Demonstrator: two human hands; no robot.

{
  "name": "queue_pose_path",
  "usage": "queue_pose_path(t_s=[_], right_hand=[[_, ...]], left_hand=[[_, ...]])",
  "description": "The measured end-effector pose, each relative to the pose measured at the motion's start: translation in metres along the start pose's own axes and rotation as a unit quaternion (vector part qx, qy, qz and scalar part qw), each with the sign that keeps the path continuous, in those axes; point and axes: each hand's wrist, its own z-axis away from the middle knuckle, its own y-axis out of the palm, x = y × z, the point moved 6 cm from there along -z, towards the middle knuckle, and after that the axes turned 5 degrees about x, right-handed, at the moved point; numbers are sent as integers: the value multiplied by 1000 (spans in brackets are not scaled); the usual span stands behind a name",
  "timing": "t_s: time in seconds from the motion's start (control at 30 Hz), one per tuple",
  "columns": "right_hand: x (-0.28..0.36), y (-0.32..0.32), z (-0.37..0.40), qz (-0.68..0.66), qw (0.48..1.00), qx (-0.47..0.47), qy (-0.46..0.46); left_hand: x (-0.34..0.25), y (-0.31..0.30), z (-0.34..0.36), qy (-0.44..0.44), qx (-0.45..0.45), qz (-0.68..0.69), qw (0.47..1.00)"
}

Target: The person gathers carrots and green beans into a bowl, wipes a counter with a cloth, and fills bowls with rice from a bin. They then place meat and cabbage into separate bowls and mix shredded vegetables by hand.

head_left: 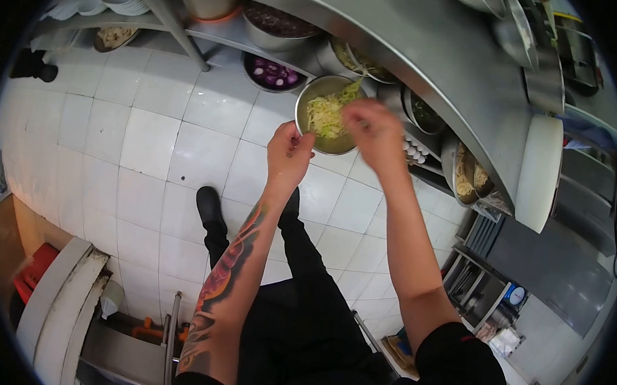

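My left hand grips the near left rim of a round metal bowl, thumb over the edge. Inside the bowl lies pale green and yellow shredded cabbage or lettuce, heaped higher at the far right side. Over the bowl's right edge hovers my right hand, its fingers close to the shreds and smeared by motion. Whether those fingers hold any shreds cannot be made out. Just beyond the bowl, a pot with similar greens stands on the low shelf.
A steel counter overhangs the shelf. Below it are a bowl of purple onions, a pot of dark food, eggs and a bowl of pale strips. White floor tiles surround my feet. A metal cart stands lower left.
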Motion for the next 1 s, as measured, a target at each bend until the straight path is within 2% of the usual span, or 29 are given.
queue_pose_path(t_s=[0.03, 0.07, 0.1, 0.17, 0.23, 0.27, 0.3, 0.33, 0.4, 0.43, 0.5, 0.63, 0.7, 0.73, 0.8, 0.83, 0.87, 0.9, 0.93, 1.0], right_hand=[[-6, 3, 2, 166, 983, 48, -69], [-4, 7, 3, 328, 931, 93, -134], [-7, -10, 2, 249, 964, 63, -74], [-32, -62, -7, 144, 989, -21, 35], [-106, -138, -55, 27, 984, -117, -135], [-84, -141, -59, 312, 940, -95, -103], [-66, -140, -66, 571, 816, -63, -64], [-70, -141, -72, 571, 816, -64, -64], [-79, -132, -89, 610, 775, -50, -158], [-90, -132, -97, 610, 775, -49, -157], [-101, -131, -102, 633, 724, -121, -245], [-122, -156, -104, 590, 729, -158, -309], [-110, -179, -85, 475, 844, -126, -216], [-110, -185, -76, 473, 845, -126, -215], [-116, -190, -58, 715, 668, -134, -157], [-84, -175, -42, 715, 669, -133, -157], [-37, -157, -30, 536, 837, -107, -38], [-23, -136, -22, 316, 942, -73, 84], [-24, -118, -19, 317, 942, -74, 87], [-41, -84, -16, 129, 988, 48, 75]], left_hand=[[2, 2, 1, 8, -2, -1, 1000], [2, 6, 3, 10, 5, 0, 1000], [2, 9, 5, -1, 8, -12, 1000], [6, 15, 6, -17, 9, -27, 999], [9, 22, 6, -40, 17, -29, 999], [13, 26, 4, -41, 19, -30, 999], [15, 31, 0, -23, 15, -64, 998], [17, 35, -3, -5, 11, -97, 995], [18, 48, -7, 7, 11, -88, 996], [18, 54, -8, 20, 12, -79, 997], [23, 66, -13, 16, 23, -93, 995], [21, 82, -13, -3, 35, -98, 995], [20, 85, -16, 2, 34, -113, 993], [19, 86, -17, 6, 32, -125, 992], [19, 85, -20, 8, 32, -125, 992], [19, 84, -21, 12, 33, -123, 992], [19, 83, -22, 10, 33, -124, 992], [17, 82, -23, 17, 39, -114, 993], [15, 82, -21, 24, 45, -104, 993], [12, 83, -17, -5, 46, -79, 996]])
